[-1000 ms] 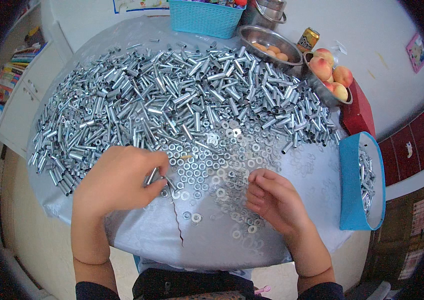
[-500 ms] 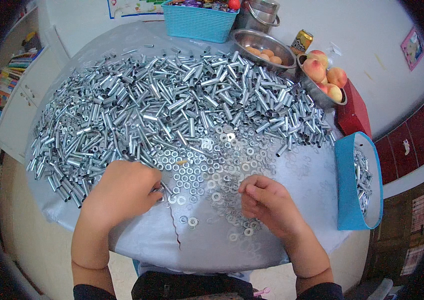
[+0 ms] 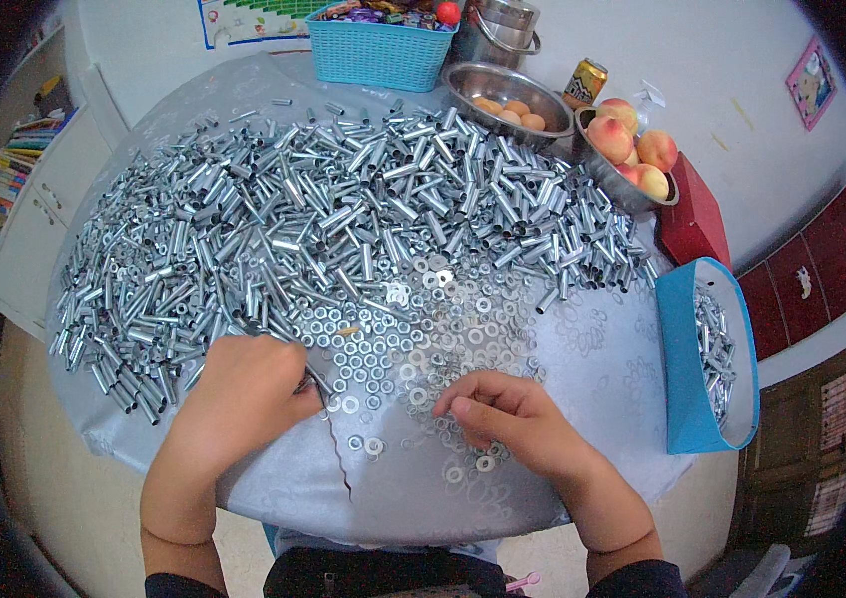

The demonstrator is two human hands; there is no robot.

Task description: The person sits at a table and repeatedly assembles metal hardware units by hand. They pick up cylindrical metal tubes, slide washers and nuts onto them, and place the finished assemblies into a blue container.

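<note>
A large heap of short silver metal tubes covers the far half of a round table with a shiny grey cloth. Several flat metal washers lie scattered in the middle, closer to me. My left hand is curled around a thin metal piece that sticks out toward the washers. My right hand rests fingers-down on the washers at the near side, fingertips pinched together; whether it holds one is hidden.
A blue box holding finished metal pieces stands at the table's right edge. At the back are a turquoise basket, a steel bowl of eggs, a bowl of peaches, a can and a red box. Books sit left.
Both hands have stayed at the near edge of the washers; the left hand has shifted slightly toward me and the right hand's fingers have closed over the washers.
</note>
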